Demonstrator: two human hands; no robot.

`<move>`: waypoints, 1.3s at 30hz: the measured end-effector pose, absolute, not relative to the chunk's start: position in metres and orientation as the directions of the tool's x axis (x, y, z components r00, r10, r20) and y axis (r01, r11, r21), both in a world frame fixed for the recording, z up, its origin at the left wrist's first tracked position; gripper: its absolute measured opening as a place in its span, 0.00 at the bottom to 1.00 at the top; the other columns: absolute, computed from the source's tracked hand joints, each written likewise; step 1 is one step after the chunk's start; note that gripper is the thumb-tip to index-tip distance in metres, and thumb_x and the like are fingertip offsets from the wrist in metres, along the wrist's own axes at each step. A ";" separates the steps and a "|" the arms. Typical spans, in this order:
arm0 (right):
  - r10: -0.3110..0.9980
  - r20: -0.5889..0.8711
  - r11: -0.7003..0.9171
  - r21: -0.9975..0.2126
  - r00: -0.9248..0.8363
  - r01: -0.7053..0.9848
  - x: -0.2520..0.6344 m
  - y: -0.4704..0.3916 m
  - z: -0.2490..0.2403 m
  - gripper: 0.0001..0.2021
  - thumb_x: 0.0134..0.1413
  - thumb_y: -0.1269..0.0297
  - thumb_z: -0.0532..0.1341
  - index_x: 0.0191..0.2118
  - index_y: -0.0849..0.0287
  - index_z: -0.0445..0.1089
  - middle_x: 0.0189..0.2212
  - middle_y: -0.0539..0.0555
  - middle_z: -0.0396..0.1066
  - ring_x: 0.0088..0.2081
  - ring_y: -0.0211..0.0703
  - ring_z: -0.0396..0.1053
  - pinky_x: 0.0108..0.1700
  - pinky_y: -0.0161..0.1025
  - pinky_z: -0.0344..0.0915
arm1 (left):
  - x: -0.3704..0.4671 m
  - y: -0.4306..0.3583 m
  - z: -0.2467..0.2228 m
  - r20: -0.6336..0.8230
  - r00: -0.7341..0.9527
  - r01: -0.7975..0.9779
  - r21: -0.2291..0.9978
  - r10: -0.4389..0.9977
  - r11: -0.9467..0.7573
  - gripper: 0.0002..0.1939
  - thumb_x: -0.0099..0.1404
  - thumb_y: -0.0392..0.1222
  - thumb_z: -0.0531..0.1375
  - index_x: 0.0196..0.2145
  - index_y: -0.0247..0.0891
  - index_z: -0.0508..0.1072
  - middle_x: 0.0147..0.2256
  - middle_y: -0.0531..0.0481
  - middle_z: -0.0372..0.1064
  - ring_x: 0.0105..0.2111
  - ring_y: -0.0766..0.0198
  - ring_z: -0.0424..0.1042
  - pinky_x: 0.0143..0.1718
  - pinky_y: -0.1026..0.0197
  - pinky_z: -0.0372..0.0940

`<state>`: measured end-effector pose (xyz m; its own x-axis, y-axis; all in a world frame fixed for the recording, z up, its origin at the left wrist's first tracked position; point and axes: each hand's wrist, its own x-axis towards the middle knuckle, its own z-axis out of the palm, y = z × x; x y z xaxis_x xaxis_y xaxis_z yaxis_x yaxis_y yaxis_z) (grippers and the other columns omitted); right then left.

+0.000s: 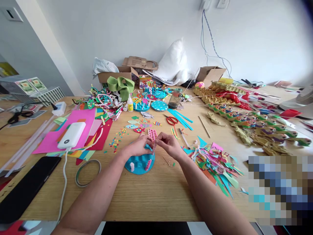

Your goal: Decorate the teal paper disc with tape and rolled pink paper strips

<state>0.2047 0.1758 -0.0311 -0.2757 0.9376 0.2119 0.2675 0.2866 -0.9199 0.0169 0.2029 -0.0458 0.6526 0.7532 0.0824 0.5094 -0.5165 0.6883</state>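
Note:
A round blue disc [140, 167] lies near the front of the table, with a pale twisted piece [132, 167] and a pink twisted piece [148, 164] standing on it. Over its far edge, my left hand [141, 145] closes its fingers by a bumpy pink pipe-cleaner piece [152, 133]. My right hand [169, 145] pinches at the same spot, thumb and forefinger together. A thin pinkish strand shows between the two hands; my fingers partly hide it. Just beyond lie several patterned paper fish [146, 125].
Red-handled scissors [172, 120], a pen [184, 138] and blue strips [181, 119] lie beyond my right hand. Paper scraps [220, 166] heap at the right. A tape roll [88, 173], phone [26, 187] and white power bank [71, 135] are at the left. A glue bottle [130, 103] stands behind.

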 end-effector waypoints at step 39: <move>0.988 0.137 0.095 -0.134 -0.077 0.986 0.203 0.203 -0.051 0.10 0.54 0.67 0.57 0.28 0.64 0.74 0.30 0.67 0.75 0.37 0.54 0.71 0.38 0.42 0.59 | 0.003 0.226 -0.055 0.385 0.029 0.428 0.829 0.923 -0.359 0.08 0.58 0.33 0.58 0.36 0.37 0.76 0.37 0.46 0.72 0.35 0.62 0.71 0.38 0.60 0.67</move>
<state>0.2026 0.2029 -0.0511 -0.0767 0.9876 0.1372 0.9864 0.0952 -0.1338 0.0034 0.2259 -0.0553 0.0295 0.9226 0.3847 0.4283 -0.3594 0.8291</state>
